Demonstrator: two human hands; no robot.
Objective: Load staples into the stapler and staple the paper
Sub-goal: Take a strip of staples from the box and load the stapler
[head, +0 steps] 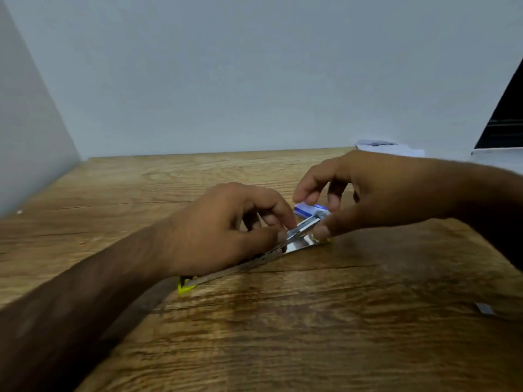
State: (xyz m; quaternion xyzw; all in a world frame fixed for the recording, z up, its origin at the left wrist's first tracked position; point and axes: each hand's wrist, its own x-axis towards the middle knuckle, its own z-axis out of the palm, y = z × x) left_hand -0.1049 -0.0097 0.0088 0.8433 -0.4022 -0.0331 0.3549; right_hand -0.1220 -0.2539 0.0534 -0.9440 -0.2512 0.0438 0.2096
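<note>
A yellow-and-metal stapler (297,244) lies opened flat on the wooden table (311,321), its long metal arm running toward the lower left to a yellow end (185,287). My left hand (223,230) presses on the stapler's middle, fingertips at the metal channel. My right hand (365,196) pinches a shiny strip of staples (310,220) at the channel's far end. A small blue-and-white staple box (307,207) sits just behind, partly hidden by my right fingers. White paper (390,148) lies at the table's back right edge.
A short loose strip of staples (485,308) lies on the table at the right. A pale wall stands behind and at the left of the table. A dark opening with a white ledge (498,154) is at the far right.
</note>
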